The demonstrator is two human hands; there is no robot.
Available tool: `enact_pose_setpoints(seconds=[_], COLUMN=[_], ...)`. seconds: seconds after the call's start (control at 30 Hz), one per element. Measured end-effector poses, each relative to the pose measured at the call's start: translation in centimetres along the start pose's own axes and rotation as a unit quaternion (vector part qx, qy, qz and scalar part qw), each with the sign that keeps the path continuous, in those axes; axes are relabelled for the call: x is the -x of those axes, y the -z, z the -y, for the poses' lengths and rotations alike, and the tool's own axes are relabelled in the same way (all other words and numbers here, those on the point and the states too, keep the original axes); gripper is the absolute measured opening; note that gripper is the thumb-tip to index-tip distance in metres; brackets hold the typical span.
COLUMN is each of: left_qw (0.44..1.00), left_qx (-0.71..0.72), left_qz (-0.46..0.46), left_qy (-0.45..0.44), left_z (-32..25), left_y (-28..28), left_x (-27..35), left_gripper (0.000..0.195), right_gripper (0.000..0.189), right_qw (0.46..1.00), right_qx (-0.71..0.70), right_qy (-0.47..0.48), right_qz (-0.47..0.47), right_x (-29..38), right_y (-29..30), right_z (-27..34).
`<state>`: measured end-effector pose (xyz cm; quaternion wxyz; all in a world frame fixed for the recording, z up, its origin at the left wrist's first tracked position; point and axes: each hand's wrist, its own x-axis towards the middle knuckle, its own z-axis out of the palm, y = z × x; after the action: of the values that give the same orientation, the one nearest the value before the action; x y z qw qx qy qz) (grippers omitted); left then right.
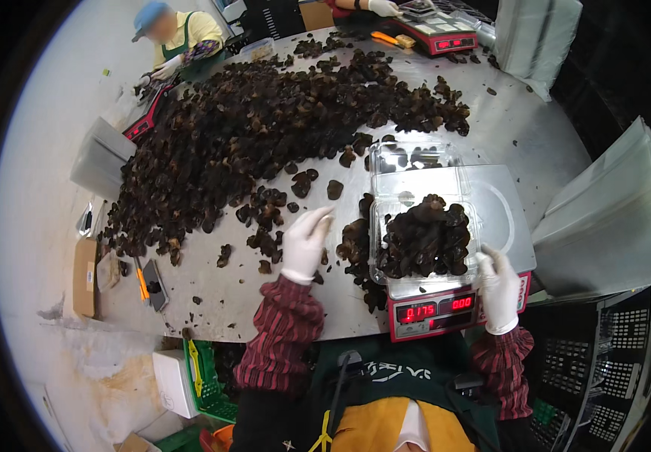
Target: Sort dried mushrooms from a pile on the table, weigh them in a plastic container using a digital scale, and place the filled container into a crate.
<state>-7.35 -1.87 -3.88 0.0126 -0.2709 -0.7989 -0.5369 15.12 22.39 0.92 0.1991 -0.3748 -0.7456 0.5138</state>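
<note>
A clear plastic clamshell box (pixel 376 248) sits on the red electronic scale (pixel 396 330), its lid (pixel 385 174) folded back. Dark wood ear mushrooms (pixel 424 240) are heaped in the box above its rim. My right hand (pixel 498 288), in a white glove, is at the box's right edge with fingertips close to the rim; whether they grip it is unclear. My left hand (pixel 306 246), also gloved, hovers over the table left of the box. Its fingers are slightly apart and nothing shows between them. Loose mushrooms (pixel 354 240) lie between this hand and the box.
A large mushroom pile (pixel 257 124) spreads across the metal table (pixel 529 130). Stacked clear containers (pixel 608 226) stand right of the scale. A phone (pixel 156 285) and orange-handled cutter (pixel 142 282) lie at left. Across the table, a person (pixel 184 42) works by another scale (pixel 147 116); another gloved hand (pixel 385 8) is beyond.
</note>
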Motion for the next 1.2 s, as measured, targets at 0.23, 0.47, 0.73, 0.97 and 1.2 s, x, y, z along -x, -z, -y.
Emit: enact_pose_setpoints(seconds=[0.23,0.47,0.73,0.97,1.2], left_qw=[0.942,0.931,0.918,0.913,0.905], left_qx=[0.306,-0.114,0.33,0.352,0.36], left_qz=[0.074,0.092,0.116,0.118,0.218], left_qy=[0.12,-0.335,0.185,0.168,0.064], left_z=[-3.8,-7.9,-7.6,-7.8,-9.1], left_y=[-5.1,-0.2,-1.8,-3.4,-4.5], left_x=[-7.6,-0.8,6.8,7.2,7.2], left_gripper=[0.056,0.042,0.065,0.069,0.073], right_gripper=[0.039,0.067,0.033,0.043,0.036], right_qw=[0.989,0.909,0.916,0.921,0.96], right_qx=[-0.089,-0.358,-0.352,-0.365,-0.275], right_qy=[-0.04,-0.065,-0.031,-0.031,0.053], right_qz=[0.113,0.204,0.193,0.13,-0.021], right_x=[0.6,0.3,0.0,3.2,10.1], right_y=[-1.3,0.9,-1.1,1.2,15.1], right_z=[1.4,-0.4,-1.3,0.7,7.2])
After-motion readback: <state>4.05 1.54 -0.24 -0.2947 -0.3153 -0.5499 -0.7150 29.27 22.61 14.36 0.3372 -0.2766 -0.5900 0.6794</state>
